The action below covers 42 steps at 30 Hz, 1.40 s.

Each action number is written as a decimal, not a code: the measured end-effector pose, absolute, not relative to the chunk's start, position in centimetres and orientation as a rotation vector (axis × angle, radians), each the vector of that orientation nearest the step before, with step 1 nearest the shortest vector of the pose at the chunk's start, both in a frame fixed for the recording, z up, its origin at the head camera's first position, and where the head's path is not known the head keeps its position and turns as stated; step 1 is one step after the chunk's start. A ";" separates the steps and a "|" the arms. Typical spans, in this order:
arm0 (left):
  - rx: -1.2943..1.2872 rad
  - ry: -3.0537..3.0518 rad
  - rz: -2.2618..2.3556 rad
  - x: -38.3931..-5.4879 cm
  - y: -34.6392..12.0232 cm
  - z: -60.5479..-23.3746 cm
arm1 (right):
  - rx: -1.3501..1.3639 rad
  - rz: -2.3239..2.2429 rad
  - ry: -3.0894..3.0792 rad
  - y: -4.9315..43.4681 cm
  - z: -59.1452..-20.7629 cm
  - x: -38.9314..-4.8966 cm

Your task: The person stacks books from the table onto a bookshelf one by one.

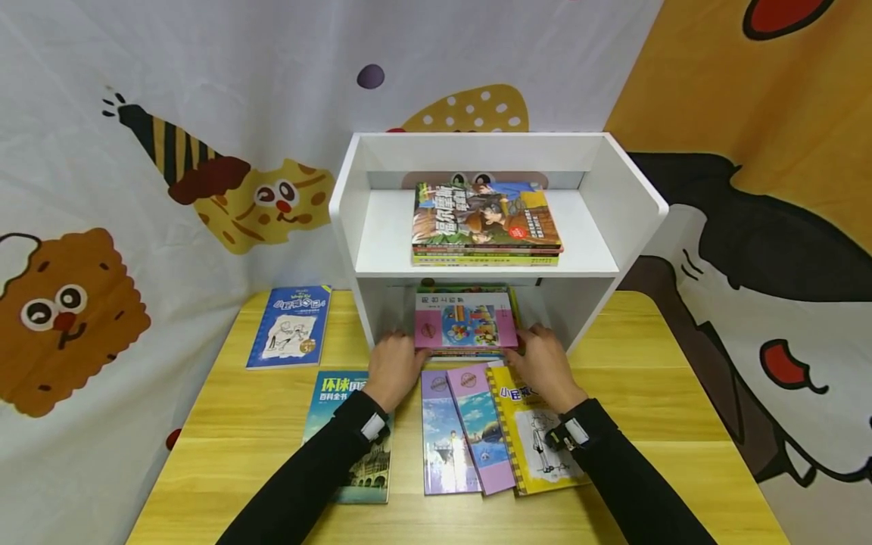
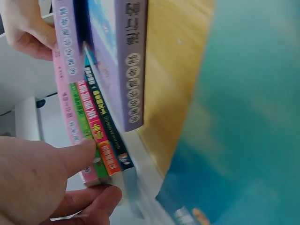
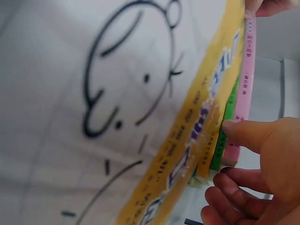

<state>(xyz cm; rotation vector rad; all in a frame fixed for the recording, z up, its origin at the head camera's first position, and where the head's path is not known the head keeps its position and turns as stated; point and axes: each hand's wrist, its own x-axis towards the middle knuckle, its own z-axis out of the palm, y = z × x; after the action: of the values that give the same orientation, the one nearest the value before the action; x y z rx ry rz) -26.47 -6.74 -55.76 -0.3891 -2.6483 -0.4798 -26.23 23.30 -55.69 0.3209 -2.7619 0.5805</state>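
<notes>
From my station I have a stack of books (image 1: 470, 325) just below the middle of the head view, in the lower bay of a white bookshelf (image 1: 630, 204). The top book (image 1: 466, 318) has a pale pink and mauve cover with a bright blue picture; below it the left wrist view gives me pink, green, red and dark blue spines.

Taking that stack as my clock centre, a second pile of books (image 1: 487, 223), with a brown comic-style cover on top, lies on the upper shelf at 12 o'clock. The bookshelf stands on a yellow wood-grain tabletop (image 1: 633, 401). A blue book (image 1: 288, 327) lies at 9 o'clock, a teal book (image 1: 327, 401) between 7 and 8, partly under the left forearm. At 6 o'clock a lilac book (image 1: 446, 431) and a purple book (image 1: 484, 428) overlap; a yellow book (image 1: 545, 454) joins that fan at 5, the right forearm crossing above it. Behind hangs white cloth (image 1: 259, 60) printed with cartoon food, turning orange towards 2 o'clock.

I see the left hand (image 1: 395, 371) at 8 o'clock and the right hand (image 1: 545, 359) at 4, apart from each other, each clamped on a near corner of the stack: thumb on the spines, fingers curled round the end. Both forearms, in black sleeves, reach in from the near edge.
</notes>
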 end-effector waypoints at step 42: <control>-0.274 -2.861 -0.865 -18.5 -15.2 -54.4 | 0.187 0.869 -2.918 26.4 -55.4 -17.6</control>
<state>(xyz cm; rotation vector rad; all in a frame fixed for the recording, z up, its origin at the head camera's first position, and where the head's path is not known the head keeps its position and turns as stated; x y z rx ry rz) -18.49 -15.20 -54.44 -0.2743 -2.8612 -0.8645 -17.59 26.40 -55.41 0.1868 -2.9182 0.8692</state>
